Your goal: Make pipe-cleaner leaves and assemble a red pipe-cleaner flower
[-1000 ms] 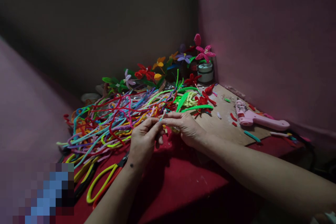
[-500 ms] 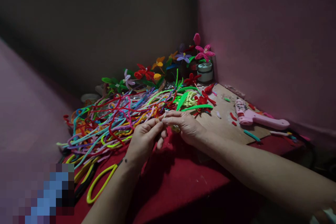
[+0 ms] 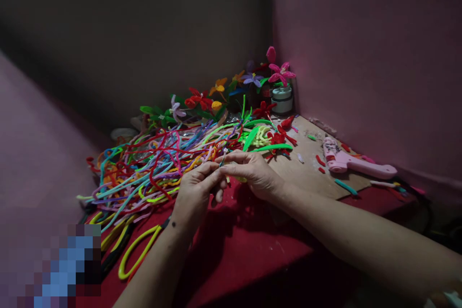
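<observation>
Over the front of the red-covered table (image 3: 252,250) my two hands meet, fingertips together. My left hand (image 3: 197,185) is closed in a pinch, thumb against forefinger. My right hand (image 3: 252,173) comes in from the right, its thumb and fingers closed at the same spot. Between them is a small thin stem with a whitish tip (image 3: 225,150); its lower part is hidden by my fingers. A bit of pale yellow shows below my right fingers. Just behind lies a heap of coloured pipe cleaners (image 3: 159,159), mostly to the left.
Pipe-cleaner flowers (image 3: 198,100) stand at the back, with a pink one (image 3: 281,73) above a pale jar (image 3: 282,100). On the board (image 3: 299,168) at right lie a pink glue gun (image 3: 361,162) and scraps. Yellow-handled scissors (image 3: 139,252) lie beside my left forearm. Walls enclose the table.
The whitish tip has risen slightly and shows more clearly above my fingers, with some dark stem below it. My fingers have shifted a little; both hands stay together.
</observation>
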`<state>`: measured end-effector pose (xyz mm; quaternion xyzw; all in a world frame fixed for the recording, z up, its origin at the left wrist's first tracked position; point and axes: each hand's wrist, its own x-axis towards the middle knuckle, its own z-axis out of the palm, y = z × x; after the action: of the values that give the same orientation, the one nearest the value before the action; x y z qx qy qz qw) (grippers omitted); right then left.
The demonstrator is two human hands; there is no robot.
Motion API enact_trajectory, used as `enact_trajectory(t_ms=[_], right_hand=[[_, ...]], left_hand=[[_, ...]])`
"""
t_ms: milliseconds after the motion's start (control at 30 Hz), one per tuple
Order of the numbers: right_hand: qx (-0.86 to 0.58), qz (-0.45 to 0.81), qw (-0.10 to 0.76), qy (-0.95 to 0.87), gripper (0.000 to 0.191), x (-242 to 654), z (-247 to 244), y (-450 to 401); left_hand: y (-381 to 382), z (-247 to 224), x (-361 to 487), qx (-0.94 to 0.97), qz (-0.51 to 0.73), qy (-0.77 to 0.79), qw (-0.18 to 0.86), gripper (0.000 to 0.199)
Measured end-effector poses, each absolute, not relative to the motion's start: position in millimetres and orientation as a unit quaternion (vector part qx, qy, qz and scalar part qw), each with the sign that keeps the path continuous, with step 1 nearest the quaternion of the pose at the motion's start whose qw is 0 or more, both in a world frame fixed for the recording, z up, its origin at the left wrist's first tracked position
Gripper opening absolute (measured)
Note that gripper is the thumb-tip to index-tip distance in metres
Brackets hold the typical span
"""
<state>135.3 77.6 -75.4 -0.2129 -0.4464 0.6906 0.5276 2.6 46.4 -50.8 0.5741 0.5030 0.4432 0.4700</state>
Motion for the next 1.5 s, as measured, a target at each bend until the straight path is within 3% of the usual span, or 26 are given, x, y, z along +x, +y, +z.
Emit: enact_trajectory(t_ms=[367,500,567,633,800,900,1000,1133,1333,1500], right_hand=[[-0.156,0.769,0.457,-0.419,0.012,137,-79,84],[-0.145,0.774,0.445,-0.426,0.008,138,-78,84],[-0.163,0.77,0.473,-0.396,0.008,136,-80,85],[-0.184,0.761,0.501,-0.368,0.011,133,-85,87],[-0.206,0.75,0.521,-0.352,0.017,126,-93,85],[-0.221,0.735,0.515,-0.383,0.017,127,-89,80],[-0.253,0.66,0.529,-0.47,0.018,130,-81,76],[-0.281,0.583,0.549,-0.529,0.015,134,-76,73],[-0.199,0.673,0.518,-0.489,0.015,134,-84,80],[-0.149,0.703,0.467,-0.515,0.017,136,-86,87]], left_hand=[[55,-63,-12,0.437,0.41,0.343,0.724,0.01],[52,-60,-13,0.45,0.386,0.332,0.734,0.012],[50,-58,-8,0.507,0.386,0.385,0.668,0.015],[49,-59,-2,0.59,0.395,0.461,0.532,0.018],[51,-75,1,0.769,0.378,0.516,0.018,0.012],[52,-79,-4,0.794,0.34,0.501,-0.054,0.016],[48,-72,-4,0.756,0.366,0.54,0.058,0.015],[45,-58,0,0.651,0.423,0.539,0.326,0.017],[52,-56,-6,0.506,0.416,0.43,0.622,0.017],[54,-61,-14,0.379,0.391,0.313,0.778,0.011]])
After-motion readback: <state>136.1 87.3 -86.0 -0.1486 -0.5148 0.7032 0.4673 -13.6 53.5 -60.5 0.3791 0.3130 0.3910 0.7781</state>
